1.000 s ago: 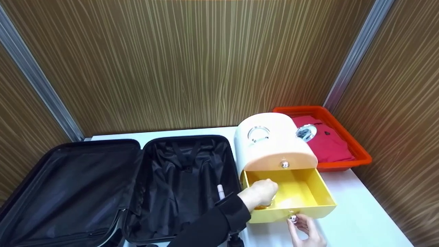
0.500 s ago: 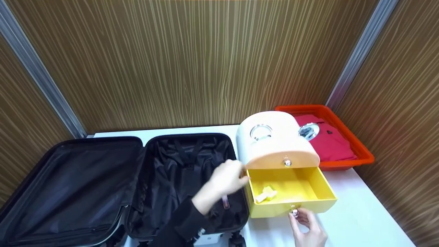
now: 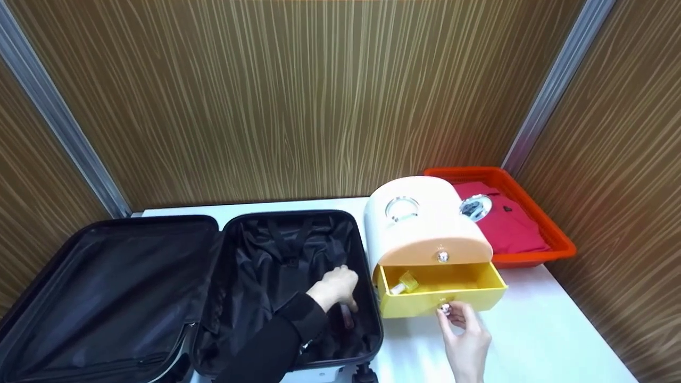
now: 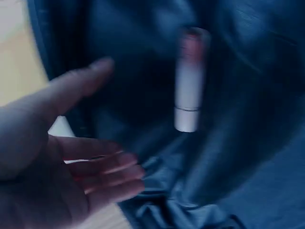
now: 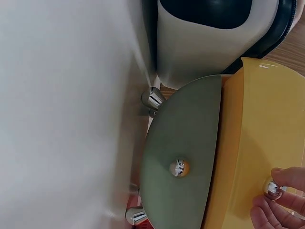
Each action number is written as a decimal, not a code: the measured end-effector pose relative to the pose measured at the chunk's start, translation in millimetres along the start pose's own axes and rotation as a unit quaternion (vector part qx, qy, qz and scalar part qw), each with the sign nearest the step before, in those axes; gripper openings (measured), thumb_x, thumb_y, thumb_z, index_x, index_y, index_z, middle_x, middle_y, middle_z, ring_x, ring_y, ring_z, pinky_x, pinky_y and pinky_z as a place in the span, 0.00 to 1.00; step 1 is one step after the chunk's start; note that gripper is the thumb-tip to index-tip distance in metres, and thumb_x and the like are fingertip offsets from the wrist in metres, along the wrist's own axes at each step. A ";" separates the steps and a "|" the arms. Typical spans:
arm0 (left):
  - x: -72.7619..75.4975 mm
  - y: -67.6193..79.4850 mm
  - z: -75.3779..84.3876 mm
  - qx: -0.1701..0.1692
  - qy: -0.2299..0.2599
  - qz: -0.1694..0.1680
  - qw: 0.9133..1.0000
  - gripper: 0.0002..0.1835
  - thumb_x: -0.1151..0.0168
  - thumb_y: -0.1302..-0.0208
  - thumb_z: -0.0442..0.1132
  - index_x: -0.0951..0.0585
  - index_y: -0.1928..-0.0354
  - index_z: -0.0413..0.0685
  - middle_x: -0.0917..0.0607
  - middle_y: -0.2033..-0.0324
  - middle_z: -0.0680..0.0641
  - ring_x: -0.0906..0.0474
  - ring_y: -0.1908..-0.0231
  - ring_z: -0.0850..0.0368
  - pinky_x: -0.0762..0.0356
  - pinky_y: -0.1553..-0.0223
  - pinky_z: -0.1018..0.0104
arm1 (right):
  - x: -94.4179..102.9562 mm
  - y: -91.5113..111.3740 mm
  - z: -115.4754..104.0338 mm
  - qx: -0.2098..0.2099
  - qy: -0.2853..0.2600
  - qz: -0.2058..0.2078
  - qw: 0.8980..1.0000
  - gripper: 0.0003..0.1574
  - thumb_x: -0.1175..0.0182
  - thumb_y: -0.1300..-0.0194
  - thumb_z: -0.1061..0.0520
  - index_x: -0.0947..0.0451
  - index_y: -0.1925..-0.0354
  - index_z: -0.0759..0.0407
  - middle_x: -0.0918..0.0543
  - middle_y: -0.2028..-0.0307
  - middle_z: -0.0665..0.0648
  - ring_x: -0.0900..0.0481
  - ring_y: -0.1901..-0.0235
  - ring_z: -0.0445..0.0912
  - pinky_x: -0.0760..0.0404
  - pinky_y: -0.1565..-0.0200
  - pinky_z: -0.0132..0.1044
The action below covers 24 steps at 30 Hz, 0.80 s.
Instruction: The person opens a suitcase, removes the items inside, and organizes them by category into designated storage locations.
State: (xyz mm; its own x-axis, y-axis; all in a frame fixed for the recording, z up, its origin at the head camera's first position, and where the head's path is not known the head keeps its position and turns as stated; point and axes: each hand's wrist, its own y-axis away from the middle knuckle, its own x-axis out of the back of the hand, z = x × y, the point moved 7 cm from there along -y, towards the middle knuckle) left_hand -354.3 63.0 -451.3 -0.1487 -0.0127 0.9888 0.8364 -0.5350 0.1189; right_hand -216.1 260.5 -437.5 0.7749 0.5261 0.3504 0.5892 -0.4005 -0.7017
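Observation:
My left hand (image 3: 335, 287) hovers low inside the right half of the black suitcase (image 3: 255, 324), near its right wall. In the left wrist view its fingers are spread loosely with nothing between them. A lipstick (image 4: 188, 90) with a white base and clear cap lies on the dark lining, apart from the fingers. My right hand (image 3: 467, 335) pinches the round shiny knob (image 5: 273, 189) of the yellow drawer (image 3: 436, 306), which stands partly out of a peach and white cabinet (image 3: 425, 223). At the drawer's left lies a small yellow bottle (image 3: 409, 280) with a white cap.
Behind the cabinet at right, an orange basket (image 3: 561, 242) holds folded red clothing (image 3: 511, 226). An upper drawer with its own knob (image 3: 442, 256) is closed. The suitcase lid (image 3: 106, 298) lies open at left. Wood-patterned panels (image 3: 298, 106) surround the white table (image 3: 564, 330).
My left hand has left the drawer and moved left into the suitcase; the yellow bottle is now visible in the drawer. My right hand has pushed the drawer partway in.

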 end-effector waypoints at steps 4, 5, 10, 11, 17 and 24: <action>-19.3 -3.0 -2.2 -0.009 -0.035 -0.010 0.999 0.37 0.25 0.72 0.56 0.24 0.60 0.37 0.26 0.67 0.42 0.27 0.62 0.49 0.26 0.65 0.62 | -8.7 -4.3 3.1 0.001 -0.006 -0.002 1.000 0.14 0.32 0.60 0.71 0.25 0.72 0.64 0.19 0.77 0.53 0.22 0.78 0.44 0.26 0.73 0.23; -23.3 -3.3 -2.5 -0.010 -0.040 -0.013 0.999 0.39 0.26 0.73 0.57 0.25 0.59 0.37 0.26 0.67 0.43 0.28 0.62 0.50 0.26 0.65 0.62 | -10.7 -5.4 3.7 0.001 -0.006 -0.002 1.000 0.14 0.32 0.60 0.70 0.25 0.72 0.64 0.19 0.77 0.53 0.22 0.78 0.44 0.26 0.73 0.23; -37.7 -2.8 -1.8 -0.003 -0.034 -0.031 0.999 0.48 0.25 0.80 0.62 0.28 0.57 0.34 0.27 0.68 0.43 0.28 0.63 0.50 0.26 0.65 0.63 | -18.8 -11.4 5.9 0.004 -0.011 0.000 1.000 0.13 0.32 0.59 0.70 0.25 0.72 0.65 0.20 0.77 0.54 0.23 0.78 0.45 0.26 0.73 0.24; -39.5 -2.0 -1.3 -0.001 -0.035 -0.033 0.999 0.49 0.25 0.81 0.62 0.28 0.56 0.34 0.27 0.68 0.43 0.28 0.63 0.50 0.26 0.65 0.63 | -20.4 -12.2 6.1 0.005 -0.015 0.001 1.000 0.13 0.32 0.59 0.70 0.25 0.72 0.65 0.19 0.77 0.54 0.23 0.78 0.45 0.26 0.73 0.24; -45.7 0.3 1.2 0.007 -0.063 -0.035 0.997 0.51 0.24 0.82 0.60 0.30 0.52 0.34 0.27 0.66 0.42 0.29 0.62 0.50 0.26 0.65 0.63 | -28.9 -16.9 9.9 0.004 -0.028 0.003 1.000 0.13 0.33 0.58 0.71 0.25 0.71 0.66 0.19 0.77 0.55 0.22 0.78 0.46 0.24 0.73 0.28; -48.2 -1.2 0.5 0.007 -0.080 -0.036 0.996 0.45 0.24 0.77 0.56 0.29 0.54 0.36 0.27 0.65 0.43 0.29 0.61 0.50 0.26 0.64 0.63 | -35.5 -19.9 12.2 0.007 -0.028 0.010 1.000 0.14 0.33 0.58 0.70 0.26 0.71 0.66 0.20 0.77 0.57 0.22 0.78 0.47 0.24 0.74 0.31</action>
State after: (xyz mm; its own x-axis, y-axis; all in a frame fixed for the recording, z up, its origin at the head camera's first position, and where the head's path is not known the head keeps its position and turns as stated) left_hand -347.8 64.7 -499.1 -0.1226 0.1613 0.9793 0.8342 -0.5178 0.1897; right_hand -258.2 259.0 -443.5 0.7724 0.5589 0.3018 0.5701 -0.4006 -0.7173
